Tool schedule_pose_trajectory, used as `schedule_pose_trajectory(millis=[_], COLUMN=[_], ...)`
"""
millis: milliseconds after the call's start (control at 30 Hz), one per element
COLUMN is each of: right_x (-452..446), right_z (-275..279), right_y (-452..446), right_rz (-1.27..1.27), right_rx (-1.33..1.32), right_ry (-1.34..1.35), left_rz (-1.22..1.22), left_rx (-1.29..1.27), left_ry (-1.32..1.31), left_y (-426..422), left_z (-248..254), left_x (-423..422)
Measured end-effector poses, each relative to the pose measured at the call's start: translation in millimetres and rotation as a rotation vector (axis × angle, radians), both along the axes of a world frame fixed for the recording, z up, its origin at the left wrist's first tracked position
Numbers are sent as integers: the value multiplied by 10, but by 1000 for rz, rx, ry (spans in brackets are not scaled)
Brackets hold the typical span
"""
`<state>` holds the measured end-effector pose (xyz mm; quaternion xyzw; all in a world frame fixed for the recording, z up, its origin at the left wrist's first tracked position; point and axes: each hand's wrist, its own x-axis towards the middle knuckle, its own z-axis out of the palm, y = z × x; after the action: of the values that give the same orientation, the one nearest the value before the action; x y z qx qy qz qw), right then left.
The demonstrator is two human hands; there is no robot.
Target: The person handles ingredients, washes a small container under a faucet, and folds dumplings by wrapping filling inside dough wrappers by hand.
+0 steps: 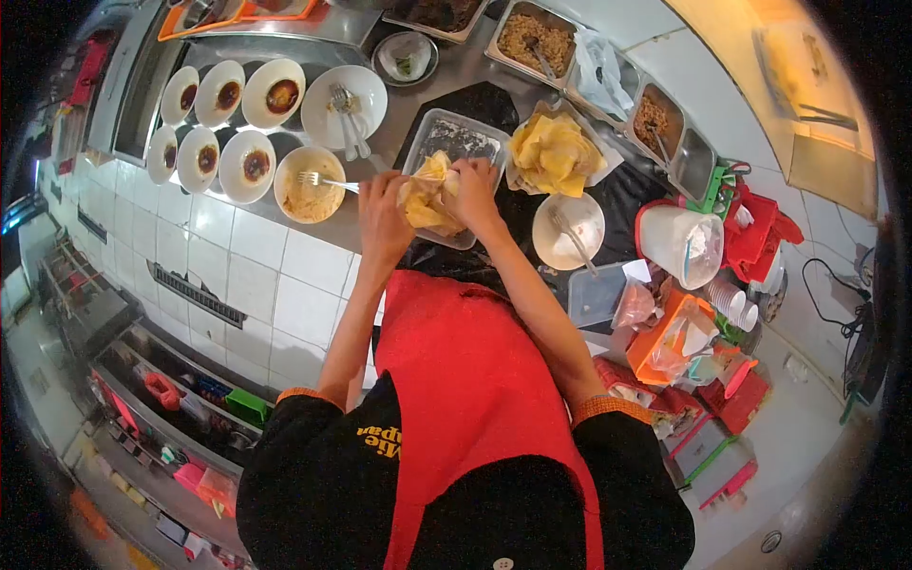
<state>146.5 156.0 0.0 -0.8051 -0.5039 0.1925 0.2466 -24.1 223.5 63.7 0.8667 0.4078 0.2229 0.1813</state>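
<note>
My left hand [383, 217] and my right hand [475, 198] are closed on opposite sides of a crumpled bundle of thin yellow sheets [425, 204], which look like wonton wrappers. The bundle is over a clear plastic tray [461, 133] whose bottom has whitish flecks. To the right of my right hand stands a pile of similar yellow sheets [554, 155] on white paper. Just left of my left hand is a bowl with orange-brown residue [309, 204] and a fork [328, 180]. My fingertips are partly hidden by the bundle.
Several white bowls with dark sauce [249, 166] line the counter at left. A plate with forks [332, 85] stands behind them. Steel pans of minced food [532, 43] sit at the back. At right are a white bowl with a spoon [568, 228] and a white powder tub [679, 242].
</note>
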Motion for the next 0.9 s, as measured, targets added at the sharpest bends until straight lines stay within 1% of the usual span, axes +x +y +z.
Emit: schedule_pose_trajectory(millis=[33, 100, 133, 200, 233, 300, 333, 400, 433, 467, 533, 567, 633, 667, 733, 767, 800, 833, 867, 900], right_x=[-20, -103, -116, -120, -115, -95, -86, -101, -113, -110, -132, -99, 65, 167, 441, 623, 826, 1016, 1208, 1431], right_z=[-39, -82, -83, -48, -14, 4, -20, -81, -114, -144, 86, 207, 424, 481, 546, 568, 595, 699, 797, 791], right_y=[-4, 3, 16, 42, 53, 47, 49, 28, 20, -15, -32, -31, -87, -136, -273, -340, -398, -436, -471, -496], right_rz=[-5, -26, -29, -57, -65, -77, -95, 17, 40, 31, 57, 54, -58, -59, -63, -44, -24, -28, -31, -4], right_rx=[-3, -74, -73, -159, -154, -189, -186, -35, -65, -65, 1, 1, -48, -50, 72, 87, 104, 99, 94, 134], right_ry=[-2, 1, -3, 194, 186, 308, 302, 133, 87, 85, 50, 50, 504, 501, 559, 568, 576, 530, 483, 501], left_rz=[-5, -82, -86, -123, -130, -62, -79, -58, -53, -62, -20, -24, -83, -83, -30, -25, 33, 88, 90, 55], left_rx=[-3, -106, -104, -183, -178, -223, -218, -188, -272, -270, -216, -216, 65, 63, -226, -227, -443, -658, -658, -642], left_ry=[-2, -19, -23, 311, 303, 481, 475, 555, 558, 558, 378, 378, 263, 261, 176, 174, 104, 31, 26, -91], left_y=[-20, -33, -16, -26, -21, 18, 24, 1, 1, -13, -46, -59, -40, -32, -20, 15, 73, 92, 93, 112], left_z=[-8, -46, -106, -269, -337, -439, -474, -476, -449, -427, -358, -302, -81, -59, -25, 120, 358, 501, 513, 506], left_x=[79, 249, 293, 383, 418, 467, 467, 413, 389, 370, 327, 295, 273, 260, 226, 268, 360, 447, 532, 639])
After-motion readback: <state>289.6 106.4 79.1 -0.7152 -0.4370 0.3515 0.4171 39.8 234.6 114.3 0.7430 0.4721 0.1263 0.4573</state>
